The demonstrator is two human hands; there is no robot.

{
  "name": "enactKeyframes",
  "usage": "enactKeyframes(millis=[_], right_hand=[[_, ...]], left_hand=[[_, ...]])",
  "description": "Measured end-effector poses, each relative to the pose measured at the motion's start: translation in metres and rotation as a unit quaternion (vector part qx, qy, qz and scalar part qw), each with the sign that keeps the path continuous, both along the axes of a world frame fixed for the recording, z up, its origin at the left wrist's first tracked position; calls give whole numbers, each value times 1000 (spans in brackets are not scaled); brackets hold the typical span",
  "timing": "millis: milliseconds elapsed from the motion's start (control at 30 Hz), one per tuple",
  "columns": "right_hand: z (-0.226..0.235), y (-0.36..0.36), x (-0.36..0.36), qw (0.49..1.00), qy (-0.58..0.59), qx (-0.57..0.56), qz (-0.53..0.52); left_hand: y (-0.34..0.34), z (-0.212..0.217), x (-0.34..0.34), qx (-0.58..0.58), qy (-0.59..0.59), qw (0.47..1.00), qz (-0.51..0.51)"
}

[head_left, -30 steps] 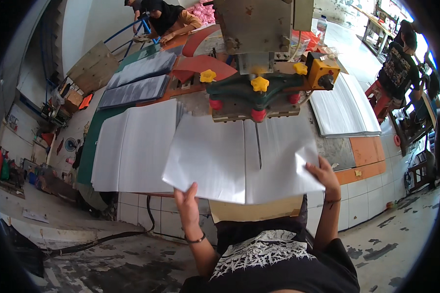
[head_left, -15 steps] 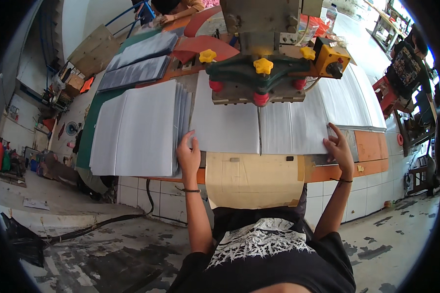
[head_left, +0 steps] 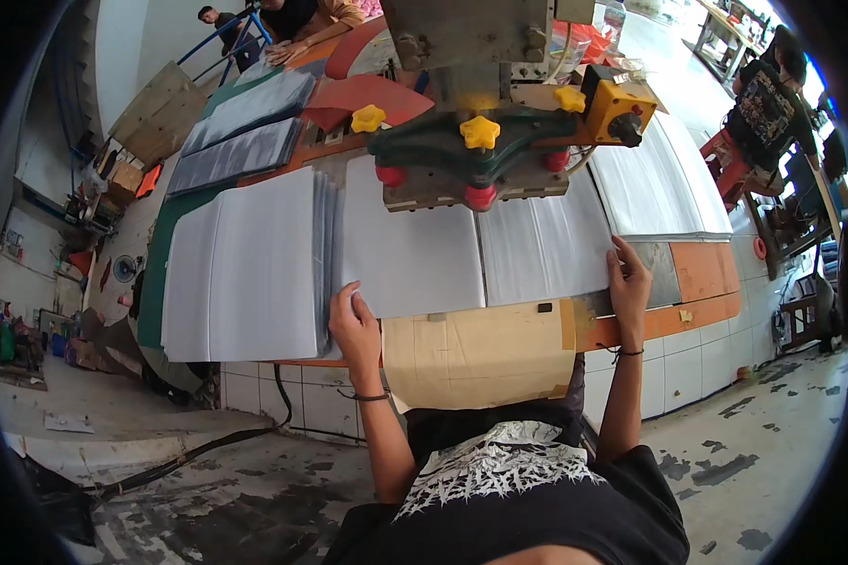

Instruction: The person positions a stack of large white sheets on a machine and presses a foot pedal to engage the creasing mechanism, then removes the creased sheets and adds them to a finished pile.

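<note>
A wide white sheet (head_left: 415,259) with a dark line down its middle lies flat beneath a press head (head_left: 476,169). My left hand (head_left: 355,331) is at its near left corner, thumb and fingers pinched on the edge. My right hand (head_left: 629,284) holds the right edge between thumb and fingers. The press head has a dark green frame, yellow star knobs and red feet, and it hides the sheet's far middle part. A tan board (head_left: 476,358) with tape on its right edge juts out in front of the sheet, towards my body.
A thick stack of white sheets (head_left: 245,268) stands beside my left hand, another stack (head_left: 664,184) at the right. Two dark, shiny bundles (head_left: 236,155) lie at the far left. A yellow switch box (head_left: 620,118) sits beside the press. People work beyond the table and at the right.
My right hand has closed from spread fingers onto the sheet's right edge. My left hand has come slightly nearer to me at the left corner. The whole view has shifted a little.
</note>
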State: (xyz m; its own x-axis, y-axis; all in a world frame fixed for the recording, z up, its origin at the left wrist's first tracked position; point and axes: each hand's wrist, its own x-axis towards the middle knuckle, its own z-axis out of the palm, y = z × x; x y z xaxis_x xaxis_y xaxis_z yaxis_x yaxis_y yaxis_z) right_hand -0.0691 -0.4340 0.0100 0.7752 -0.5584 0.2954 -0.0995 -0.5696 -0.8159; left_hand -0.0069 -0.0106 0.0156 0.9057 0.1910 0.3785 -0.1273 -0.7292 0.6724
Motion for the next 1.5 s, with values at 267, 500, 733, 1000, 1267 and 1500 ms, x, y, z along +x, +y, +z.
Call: enactKeyframes(millis=[267,500,733,1000,1267,1500], right_hand=[[-5,10,-14,993,-4,-92,-67],[-6,11,-17,987,39,-138,-70],[-5,11,-19,991,35,-104,-71],[-7,10,-22,988,34,-132,-68],[-6,9,-20,990,37,-124,-63],[-2,10,-20,988,38,-136,-62]], left_hand=[[0,-11,5,55,-65,995,45],[3,-8,3,27,-18,999,28],[3,-10,4,33,-21,998,45],[3,-13,6,52,-7,997,53],[1,-9,8,59,6,997,53],[0,-7,8,64,-8,997,48]])
